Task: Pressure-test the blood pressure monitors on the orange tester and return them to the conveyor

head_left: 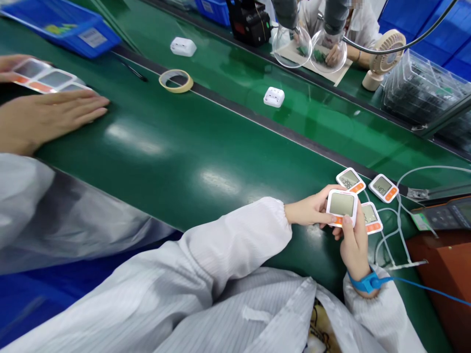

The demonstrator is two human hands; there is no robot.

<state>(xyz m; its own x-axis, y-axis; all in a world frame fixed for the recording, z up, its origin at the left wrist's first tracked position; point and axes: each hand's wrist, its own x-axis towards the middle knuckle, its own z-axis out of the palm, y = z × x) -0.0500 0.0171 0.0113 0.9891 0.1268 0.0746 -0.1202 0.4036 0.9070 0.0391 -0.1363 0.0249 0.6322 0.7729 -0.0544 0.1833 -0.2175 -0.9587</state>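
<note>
Between my two hands is a small white digital display device (341,203) with orange buttons, its screen facing up and showing no digits that I can make out. My left hand (317,208) grips its left side, thumb near the lower edge. From the right, my right hand (355,250) holds it, thumb over the orange buttons. A similar device (349,179) with digits lit lies just behind, another device (383,188) sits to its right, and a third device (371,218) is partly hidden by my right hand. Thin white cables (399,225) run beside them. A blue strap (364,283) circles my right wrist.
At left, a co-worker's hand (51,115) rests beside several similar devices (55,78). A tape roll (176,89) and a blue bin (83,39) stand farther back. White units (274,97) lie on the green belt (228,83). A brown box (441,269) is at right.
</note>
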